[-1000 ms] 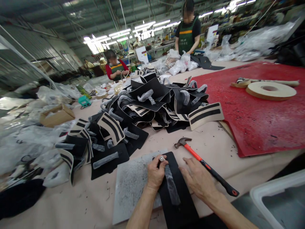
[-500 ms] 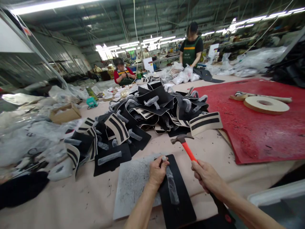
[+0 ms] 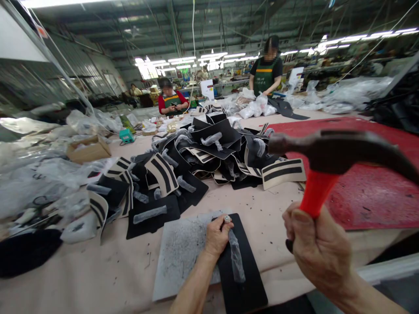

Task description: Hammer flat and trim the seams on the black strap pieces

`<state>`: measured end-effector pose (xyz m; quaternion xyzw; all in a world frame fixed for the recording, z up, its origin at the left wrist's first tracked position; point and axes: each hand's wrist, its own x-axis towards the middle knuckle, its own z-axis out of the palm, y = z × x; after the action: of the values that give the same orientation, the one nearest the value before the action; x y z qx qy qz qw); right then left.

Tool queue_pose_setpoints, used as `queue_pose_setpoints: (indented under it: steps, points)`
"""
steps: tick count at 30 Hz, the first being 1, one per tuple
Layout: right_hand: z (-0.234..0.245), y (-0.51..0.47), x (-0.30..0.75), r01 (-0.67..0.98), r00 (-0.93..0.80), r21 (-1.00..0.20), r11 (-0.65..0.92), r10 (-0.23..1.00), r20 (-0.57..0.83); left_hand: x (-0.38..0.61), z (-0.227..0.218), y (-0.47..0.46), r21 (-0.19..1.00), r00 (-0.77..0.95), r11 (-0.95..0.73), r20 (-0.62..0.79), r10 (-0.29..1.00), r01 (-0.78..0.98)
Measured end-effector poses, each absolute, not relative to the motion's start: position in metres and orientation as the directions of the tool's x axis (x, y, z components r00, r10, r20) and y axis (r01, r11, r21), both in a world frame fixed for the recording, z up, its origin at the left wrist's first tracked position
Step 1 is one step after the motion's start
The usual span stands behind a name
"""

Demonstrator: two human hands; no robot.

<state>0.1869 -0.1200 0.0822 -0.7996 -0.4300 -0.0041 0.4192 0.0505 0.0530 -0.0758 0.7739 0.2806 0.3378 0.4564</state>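
My right hand point(image 3: 319, 250) is closed round the red handle of a claw hammer point(image 3: 330, 155), raised close to the camera with its dark head up. My left hand point(image 3: 216, 237) pinches a small metal punch point(image 3: 226, 218) upright on the top end of a black flat piece point(image 3: 241, 266). That piece carries a plastic-wrapped strip point(image 3: 236, 257) and lies partly on a grey scarred cutting slab point(image 3: 181, 255) at the table's near edge.
A big heap of black and cream striped pieces point(image 3: 203, 161) fills the table's middle. A red mat point(image 3: 366, 192) lies at the right, plastic bags point(image 3: 36, 174) and a cardboard box point(image 3: 88, 150) at the left. Two people point(image 3: 266, 65) work at the far end.
My right hand picked the hammer up off the table and swung it up close to the camera. My left hand stayed on the punch.
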Motion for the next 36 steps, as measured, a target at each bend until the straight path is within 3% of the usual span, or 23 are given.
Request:
queue_pose_setpoints:
  steps: [3, 6, 11, 13, 16, 19, 21, 23, 26, 29, 32, 34, 36]
  points:
    - [0.047, -0.125, 0.186, 0.808, 0.458, -0.483, -0.337, 0.875, 0.157, 0.050, -0.075, 0.053, 0.882, 0.617, -0.443, 0.259, 0.743, 0.162]
    - [0.021, -0.132, 0.197, 0.830, 0.415, -0.366, -0.420, 0.905, -0.096, 0.050, -0.074, 0.053, 0.877, 0.625, -0.455, 0.269, 0.733, 0.157]
    - [-0.016, -0.134, 0.227, 0.730, 0.537, -0.407, -0.549, 0.829, -0.155, 0.050, -0.072, 0.051, 0.901, 0.621, -0.422, 0.274, 0.734, 0.101]
    - [-0.035, -0.130, 0.234, 0.718, 0.571, -0.372, -0.588, 0.804, -0.168, 0.049, -0.071, 0.051, 0.907, 0.623, -0.406, 0.255, 0.740, 0.112]
    - [-0.050, -0.120, 0.222, 0.785, 0.582, -0.280, -0.553, 0.812, 0.029, 0.047, -0.068, 0.052, 0.921, 0.624, -0.367, 0.212, 0.752, 0.130]
    - [-0.039, -0.106, 0.182, 0.844, 0.481, -0.370, -0.388, 0.852, 0.205, 0.045, -0.067, 0.051, 0.929, 0.645, -0.349, 0.193, 0.740, 0.123]
    - [-0.030, -0.095, 0.149, 0.829, 0.409, -0.471, -0.302, 0.902, 0.141, 0.046, -0.068, 0.051, 0.924, 0.656, -0.362, 0.200, 0.727, 0.119]
    - [-0.026, -0.083, 0.123, 0.805, 0.372, -0.494, -0.329, 0.928, -0.012, 0.048, -0.070, 0.053, 0.927, 0.660, -0.353, 0.185, 0.728, 0.130]
    - [-0.032, -0.068, 0.106, 0.774, 0.401, -0.451, -0.444, 0.895, -0.193, 0.056, -0.071, 0.063, 0.991, 0.461, -0.126, 0.092, 0.882, 0.043]
    - [-0.039, -0.065, 0.113, 0.722, 0.430, -0.496, -0.481, 0.875, -0.222, 0.061, -0.064, 0.082, 0.940, 0.086, 0.161, -0.141, 0.986, -0.301]
    - [-0.040, -0.070, 0.131, 0.503, 0.454, -0.736, -0.453, 0.863, -0.221, 0.052, -0.056, 0.093, 0.892, 0.075, 0.196, -0.182, 0.980, -0.407]
    - [-0.040, -0.075, 0.142, 0.160, 0.466, -0.899, -0.407, 0.834, -0.295, 0.040, -0.057, 0.091, 0.928, 0.137, 0.161, -0.121, 0.983, -0.335]
    - [-0.038, -0.078, 0.151, -0.172, 0.447, -0.929, -0.329, 0.814, -0.371, 0.026, -0.064, 0.083, 0.973, 0.166, 0.107, -0.073, 0.983, -0.205]
